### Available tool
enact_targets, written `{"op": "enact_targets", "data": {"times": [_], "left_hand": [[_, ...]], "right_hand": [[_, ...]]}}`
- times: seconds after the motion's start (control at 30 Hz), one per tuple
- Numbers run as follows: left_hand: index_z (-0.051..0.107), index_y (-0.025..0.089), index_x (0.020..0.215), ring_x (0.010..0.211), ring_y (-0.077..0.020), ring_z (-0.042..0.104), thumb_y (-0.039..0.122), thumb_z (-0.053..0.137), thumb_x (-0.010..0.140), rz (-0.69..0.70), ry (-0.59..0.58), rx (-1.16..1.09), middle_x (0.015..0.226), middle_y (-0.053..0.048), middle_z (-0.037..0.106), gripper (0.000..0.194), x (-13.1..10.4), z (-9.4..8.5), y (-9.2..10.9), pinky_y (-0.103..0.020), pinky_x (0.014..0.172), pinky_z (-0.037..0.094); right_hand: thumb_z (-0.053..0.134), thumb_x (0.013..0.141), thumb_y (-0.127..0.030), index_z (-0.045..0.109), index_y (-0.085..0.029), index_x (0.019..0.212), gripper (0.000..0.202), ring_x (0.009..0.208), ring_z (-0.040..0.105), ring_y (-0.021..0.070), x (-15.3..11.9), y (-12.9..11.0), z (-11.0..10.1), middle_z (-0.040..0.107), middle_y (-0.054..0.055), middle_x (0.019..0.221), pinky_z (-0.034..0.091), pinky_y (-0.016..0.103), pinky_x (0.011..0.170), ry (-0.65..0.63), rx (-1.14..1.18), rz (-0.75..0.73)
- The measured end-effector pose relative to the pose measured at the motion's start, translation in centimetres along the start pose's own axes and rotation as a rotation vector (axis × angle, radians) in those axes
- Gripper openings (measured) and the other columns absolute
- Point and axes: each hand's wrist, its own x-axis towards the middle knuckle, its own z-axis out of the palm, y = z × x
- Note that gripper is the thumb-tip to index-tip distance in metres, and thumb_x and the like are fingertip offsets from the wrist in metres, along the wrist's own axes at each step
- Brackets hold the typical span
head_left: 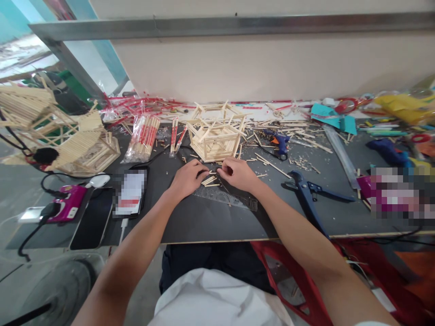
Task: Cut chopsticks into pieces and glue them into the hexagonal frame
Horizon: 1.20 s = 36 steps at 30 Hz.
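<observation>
Both hands meet near the middle of the dark table, just in front of a hexagonal wooden stick frame [217, 142]. My left hand [190, 178] has its fingers pinched at one end of a small wooden stick [213, 172]. At the stick's other end my right hand [238, 174] is closed, fingers curled, pinching it. Several short cut sticks [211, 181] lie just below the fingertips. A clear plastic ruler [226, 198] with cut-out shapes rests flat in front of the hands, partly beneath them.
Blue cutter pliers [307, 194] and a blue glue gun [280, 142] lie to the right. Bagged chopsticks [144, 136], two phones [91, 219], a purple power strip [70, 203] and a larger stick model [84, 149] are at the left. Loose sticks [272, 165] litter the back.
</observation>
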Motion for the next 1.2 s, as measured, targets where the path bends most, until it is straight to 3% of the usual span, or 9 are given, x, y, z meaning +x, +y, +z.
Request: {"op": "enact_targets", "data": {"times": [0.23,0.83,1.2], "left_hand": [[0.073,0.020,0.107,0.094,-0.0216,0.064,0.034,0.053,0.098,0.000,0.015,-0.026,0.104,-0.007,0.066,0.025,-0.09,0.12,-0.15,-0.032,0.080,0.049],[0.072,0.021,0.108,0.092,-0.0208,0.064,0.033,0.053,0.099,0.015,0.077,-0.058,0.103,-0.006,0.068,0.025,0.01,0.14,-0.21,-0.032,0.081,0.049],[0.071,0.020,0.111,0.086,-0.0183,0.063,0.031,0.052,0.099,0.045,0.154,-0.069,0.104,-0.007,0.068,0.025,-0.05,0.10,-0.06,-0.029,0.073,0.046]], "right_hand": [[0.053,0.085,-0.022,0.029,-0.024,0.065,0.032,0.058,0.038,0.0124,-0.02,-0.09,-0.12,0.040,-0.004,0.061,0.030,0.028,0.060,0.023,-0.010,-0.009],[0.054,0.086,-0.024,0.030,-0.023,0.065,0.032,0.056,0.037,0.0116,-0.07,-0.36,-0.35,0.041,-0.004,0.060,0.029,0.028,0.059,-0.004,-0.012,-0.012],[0.057,0.089,-0.037,0.038,-0.023,0.067,0.033,0.056,0.040,0.0116,-0.17,-0.17,-0.24,0.046,-0.004,0.060,0.031,0.027,0.059,-0.010,-0.005,0.055]]}}
